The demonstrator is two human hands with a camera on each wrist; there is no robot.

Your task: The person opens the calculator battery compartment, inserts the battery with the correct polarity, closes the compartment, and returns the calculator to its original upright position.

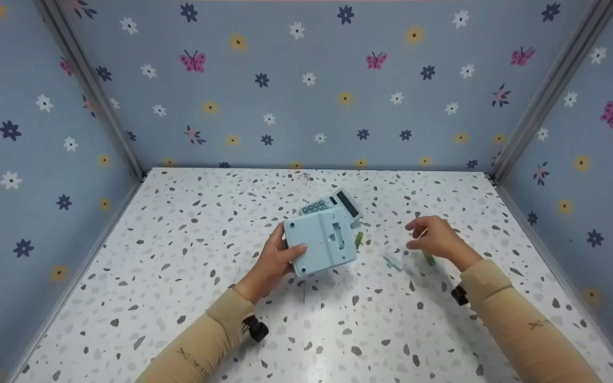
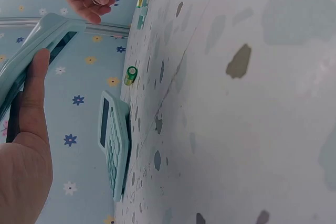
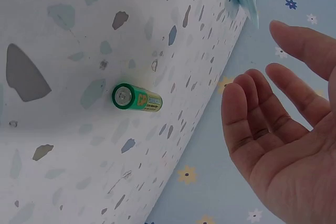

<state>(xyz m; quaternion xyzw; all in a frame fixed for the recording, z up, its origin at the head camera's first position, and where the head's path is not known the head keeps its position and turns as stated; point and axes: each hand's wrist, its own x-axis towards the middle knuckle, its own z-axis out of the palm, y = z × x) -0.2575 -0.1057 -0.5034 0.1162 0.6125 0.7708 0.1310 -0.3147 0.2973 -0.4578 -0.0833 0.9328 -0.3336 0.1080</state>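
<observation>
My left hand (image 1: 270,261) grips a light blue calculator (image 1: 306,227) by its left side, thumb across the back. Its back faces up, and the battery slot (image 1: 337,235) shows uncovered with nothing in it. Apart from it, to the right, my right hand (image 1: 435,236) hovers over the table with loosely bent fingers and holds nothing. Below that hand lies a green AA-type battery (image 3: 139,99), and a small light blue battery cover (image 1: 392,262) rests between the hands. Another green battery (image 1: 358,240) lies just right of the held calculator.
A second light blue calculator (image 1: 348,201) lies keys up on the speckled white table (image 1: 205,223), partly hidden behind the held one. Flower-patterned panels (image 1: 306,106) stand at the back and on both sides.
</observation>
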